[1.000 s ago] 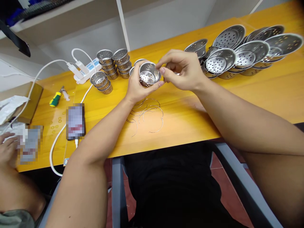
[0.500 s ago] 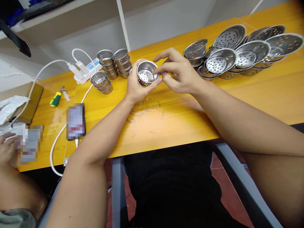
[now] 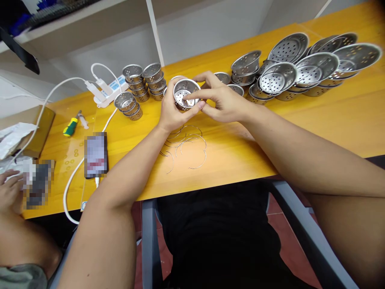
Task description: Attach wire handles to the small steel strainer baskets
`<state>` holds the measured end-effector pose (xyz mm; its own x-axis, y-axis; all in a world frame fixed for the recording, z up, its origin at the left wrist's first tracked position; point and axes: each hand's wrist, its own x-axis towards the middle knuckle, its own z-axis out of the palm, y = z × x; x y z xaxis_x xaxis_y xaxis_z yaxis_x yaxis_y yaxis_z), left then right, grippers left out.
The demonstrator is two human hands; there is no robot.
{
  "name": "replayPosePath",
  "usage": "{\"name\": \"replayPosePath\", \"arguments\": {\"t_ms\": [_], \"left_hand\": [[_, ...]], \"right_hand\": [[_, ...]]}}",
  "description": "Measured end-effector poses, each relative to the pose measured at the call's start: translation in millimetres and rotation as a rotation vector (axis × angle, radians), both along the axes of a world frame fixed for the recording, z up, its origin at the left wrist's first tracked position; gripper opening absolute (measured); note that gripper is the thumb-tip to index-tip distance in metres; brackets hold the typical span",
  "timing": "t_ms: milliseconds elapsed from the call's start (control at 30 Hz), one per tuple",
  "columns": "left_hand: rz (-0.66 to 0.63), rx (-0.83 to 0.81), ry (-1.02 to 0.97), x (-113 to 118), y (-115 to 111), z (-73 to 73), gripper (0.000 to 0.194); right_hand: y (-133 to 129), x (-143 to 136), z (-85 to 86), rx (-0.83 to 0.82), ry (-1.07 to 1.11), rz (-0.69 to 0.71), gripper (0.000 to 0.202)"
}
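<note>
My left hand [image 3: 173, 108] is wrapped round a small perforated metal cup [image 3: 178, 91], its open mouth tilted up toward me. A thin line, perhaps a wire, shows inside the cup. From the right, my right hand [image 3: 221, 98] reaches over the rim. Its index finger is stretched into the cup toward the holed bottom, while its thumb is by the near rim beside my left thumb. The fingers of that hand are apart, and I see nothing held in them. Several thin curved wires [image 3: 205, 157] lie on the yellow table [image 3: 237, 160] below my hands.
Stacks of perforated cups [image 3: 132, 105] stand left of my hands; larger perforated strainers [image 3: 315, 68] are piled at right. A power strip [image 3: 112, 90], a phone [image 3: 95, 154] with a white cable and a green-yellow screwdriver [image 3: 70, 126] lie left. Another person's hand [image 3: 10, 186] is at far left.
My right index finger has moved left and deeper into the cup, and the right hand has shifted slightly down and left. The left hand keeps its hold on the cup.
</note>
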<state>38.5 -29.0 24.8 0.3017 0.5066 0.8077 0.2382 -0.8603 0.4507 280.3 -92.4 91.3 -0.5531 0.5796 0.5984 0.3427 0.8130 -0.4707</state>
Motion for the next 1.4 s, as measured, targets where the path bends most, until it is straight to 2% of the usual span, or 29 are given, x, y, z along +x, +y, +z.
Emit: {"name": "replayPosePath", "arguments": {"t_ms": [300, 500, 733, 900, 1100, 1233, 1400], "left_hand": [[-0.025, -0.065, 0.025, -7, 6, -1.4, 0.106], [0.045, -0.097, -0.028, -5, 6, 4.7, 0.106], [0.07, -0.098, -0.015, -4, 1, 10.6, 0.107], [0.065, -0.123, 0.023, -4, -1, 11.4, 0.109], [0.039, -0.142, 0.059, 1, -1, 7.5, 0.11], [-0.041, -0.09, 0.014, 1, 7, -2.1, 0.113], [-0.034, -0.087, 0.036, -6, 15, -8.0, 0.112]], "right_hand": [[4, 0, -4.3, 0.048, 0.005, -0.01, 0.04], [-5, -2, 9.2, -0.068, 0.057, -0.162, 0.067], [-15, -3, 22.0, -0.096, -0.016, -0.181, 0.06], [-19, -3, 25.0, -0.145, -0.026, -0.165, 0.082], [-13, -2, 24.6, -0.081, -0.08, -0.117, 0.122], [-7, -4, 18.2, -0.091, -0.053, -0.134, 0.128], [-4, -1, 11.2, -0.115, -0.009, -0.098, 0.128]]}}
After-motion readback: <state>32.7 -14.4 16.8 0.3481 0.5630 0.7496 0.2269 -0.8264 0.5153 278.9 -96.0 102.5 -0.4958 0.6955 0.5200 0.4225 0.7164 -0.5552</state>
